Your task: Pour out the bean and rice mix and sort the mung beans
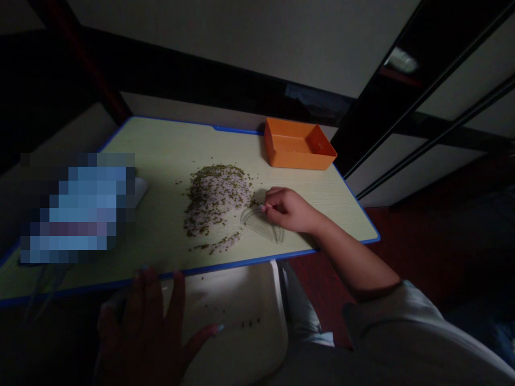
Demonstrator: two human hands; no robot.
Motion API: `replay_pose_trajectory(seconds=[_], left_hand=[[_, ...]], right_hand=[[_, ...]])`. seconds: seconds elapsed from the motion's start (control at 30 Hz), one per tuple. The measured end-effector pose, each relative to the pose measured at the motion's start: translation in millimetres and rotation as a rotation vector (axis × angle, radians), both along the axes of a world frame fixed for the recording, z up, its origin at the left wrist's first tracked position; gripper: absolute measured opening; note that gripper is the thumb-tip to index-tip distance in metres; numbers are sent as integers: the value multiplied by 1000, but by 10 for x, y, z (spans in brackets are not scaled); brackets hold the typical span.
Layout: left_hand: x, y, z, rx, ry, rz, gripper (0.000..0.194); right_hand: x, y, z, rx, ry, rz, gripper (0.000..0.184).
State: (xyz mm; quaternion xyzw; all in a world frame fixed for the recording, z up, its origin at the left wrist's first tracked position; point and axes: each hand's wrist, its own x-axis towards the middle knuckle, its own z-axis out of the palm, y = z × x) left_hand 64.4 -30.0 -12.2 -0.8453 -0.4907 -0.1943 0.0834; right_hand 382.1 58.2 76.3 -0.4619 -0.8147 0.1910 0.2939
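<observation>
My right hand (287,209) is closed over the table, its thumb and fingers pinched at the upper edge of a clear plastic protractor (263,228). Some of the pinch is hidden by the knuckles. Just left of it lies a heap (219,195) of small green grains, like mung beans, mixed with pale pinkish grains. A thin trail of grains (221,244) curves from near the protractor to the left. My left hand (147,321), dark in shadow, has its fingers spread over the left part of a white tray (277,300) below the table's front edge. A few dark grains lie in that tray.
An orange open box (300,160) stands at the table's back right. The pale table (161,139) has a blue rim. A pixelated bluish object (80,206) covers the left side. Dark-framed panels (241,32) rise behind, and a reddish floor (402,257) shows at right.
</observation>
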Motion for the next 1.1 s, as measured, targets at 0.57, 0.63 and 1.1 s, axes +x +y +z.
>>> replay_pose_trajectory(seconds=[0.57,0.63,1.1], left_hand=[[16,4,6,-24,-11,-2,89],[18,5,15,-23,-3,1,88],[24,-4,2,-20,-9,10,84]], right_hand=[[30,-11,31,-1,-23,-58,29],[34,-12,39,-1,-35,-75,30],[71,-16,49,31,-98,-100,31]])
